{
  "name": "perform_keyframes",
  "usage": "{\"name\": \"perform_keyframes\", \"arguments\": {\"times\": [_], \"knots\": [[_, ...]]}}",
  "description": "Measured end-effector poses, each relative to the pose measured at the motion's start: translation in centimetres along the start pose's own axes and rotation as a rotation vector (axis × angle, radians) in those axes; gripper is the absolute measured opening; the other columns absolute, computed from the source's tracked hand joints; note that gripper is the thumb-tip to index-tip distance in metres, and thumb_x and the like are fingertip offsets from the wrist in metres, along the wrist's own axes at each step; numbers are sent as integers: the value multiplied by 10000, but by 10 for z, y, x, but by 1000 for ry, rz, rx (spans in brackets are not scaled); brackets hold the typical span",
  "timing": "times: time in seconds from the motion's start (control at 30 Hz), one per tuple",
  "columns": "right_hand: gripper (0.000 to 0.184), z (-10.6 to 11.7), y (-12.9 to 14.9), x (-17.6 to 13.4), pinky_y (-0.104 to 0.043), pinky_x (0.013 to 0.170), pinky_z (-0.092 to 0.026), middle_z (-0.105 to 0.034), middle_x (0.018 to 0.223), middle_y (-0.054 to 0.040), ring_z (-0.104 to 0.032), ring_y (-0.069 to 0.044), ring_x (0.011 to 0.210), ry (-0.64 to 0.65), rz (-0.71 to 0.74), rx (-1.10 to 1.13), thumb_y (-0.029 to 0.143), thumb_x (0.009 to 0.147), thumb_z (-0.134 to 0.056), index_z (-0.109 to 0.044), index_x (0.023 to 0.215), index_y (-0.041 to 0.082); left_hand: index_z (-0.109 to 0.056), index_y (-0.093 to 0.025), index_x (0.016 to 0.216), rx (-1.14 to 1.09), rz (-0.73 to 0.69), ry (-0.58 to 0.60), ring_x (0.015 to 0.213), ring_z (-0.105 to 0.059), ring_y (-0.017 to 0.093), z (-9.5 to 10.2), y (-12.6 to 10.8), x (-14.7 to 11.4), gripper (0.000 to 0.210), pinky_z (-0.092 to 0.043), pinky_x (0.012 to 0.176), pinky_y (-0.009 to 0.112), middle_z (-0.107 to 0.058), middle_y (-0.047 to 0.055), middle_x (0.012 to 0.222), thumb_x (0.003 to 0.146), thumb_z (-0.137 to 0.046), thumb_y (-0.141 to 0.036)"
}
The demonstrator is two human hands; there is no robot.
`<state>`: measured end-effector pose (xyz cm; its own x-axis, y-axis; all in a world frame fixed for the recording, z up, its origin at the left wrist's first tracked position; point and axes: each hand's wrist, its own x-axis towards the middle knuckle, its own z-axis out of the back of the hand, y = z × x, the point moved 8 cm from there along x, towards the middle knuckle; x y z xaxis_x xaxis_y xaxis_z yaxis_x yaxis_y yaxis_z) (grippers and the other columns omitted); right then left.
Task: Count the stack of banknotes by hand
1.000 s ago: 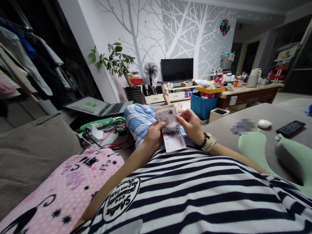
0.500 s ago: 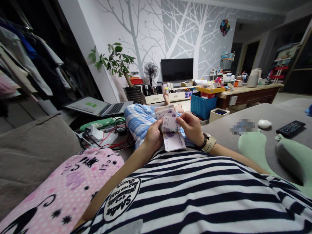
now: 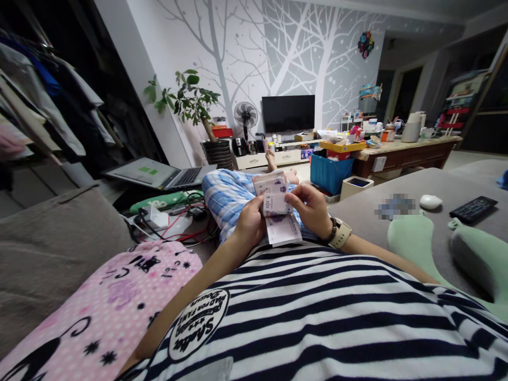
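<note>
A small stack of pale purple banknotes [image 3: 278, 203] is held over my lap, bent so that some notes point away and others hang toward my striped shirt [image 3: 309, 296]. My left hand [image 3: 251, 218] is closed around the left side of the stack, thumb on top. On the right edge, my right hand [image 3: 311, 209] pinches a note between thumb and fingers. A figure 5 shows on the upper notes. The wrist behind my right hand wears a pale-strapped watch [image 3: 341, 234] and a dark bracelet. Beneath the notes lie blue checked trousers [image 3: 222, 198].
To the left are an open laptop [image 3: 146, 173], tangled cables [image 3: 194, 211] and a pink patterned cushion [image 3: 115, 296]. On the grey sofa at right lie a white mouse [image 3: 431, 201], a black remote [image 3: 473, 209] and a green neck pillow [image 3: 413, 238]. A blue bin [image 3: 330, 173] stands ahead.
My right fingers have shifted slightly left along the note's edge, and the top note now lies flatter. My left hand keeps its hold in nearly the same place.
</note>
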<state>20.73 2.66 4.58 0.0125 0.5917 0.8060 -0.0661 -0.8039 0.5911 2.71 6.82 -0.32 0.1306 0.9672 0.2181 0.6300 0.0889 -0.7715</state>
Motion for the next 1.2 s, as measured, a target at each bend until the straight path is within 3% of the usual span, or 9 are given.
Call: {"name": "perform_keyframes", "arguments": {"times": [0.3,0.63,1.2], "knots": [[641,-1,1,0,-359,684,-460,-602,697,33,-503,-188,677,63,-76,-37,861,1052,-917,-695,856,292,-910,-143,1454,-18,63,-62,1186,-977,426,-8,0,-7,496,-798,1127,549,-1004,155,1250,990,-937,-315],[680,-2,-1,2,-355,671,-417,-587,686,40,-489,-177,648,53,-61,-11,922,1053,-853,-697,865,288,-918,-157,1392,-4,52,-44,1222,-972,444,-3,-2,-6,478,-790,1151,570,-1003,142,1254,927,-875,-258],[752,-8,14,-1,-361,644,-432,-562,666,36,-532,-199,656,175,-36,19,1026,1094,-722,-698,871,308,-931,-142,1418,-28,70,-37,1243,-970,440,-5,-2,-6,480,-802,1134,558,-1002,164,1264,961,-934,-288]]}}
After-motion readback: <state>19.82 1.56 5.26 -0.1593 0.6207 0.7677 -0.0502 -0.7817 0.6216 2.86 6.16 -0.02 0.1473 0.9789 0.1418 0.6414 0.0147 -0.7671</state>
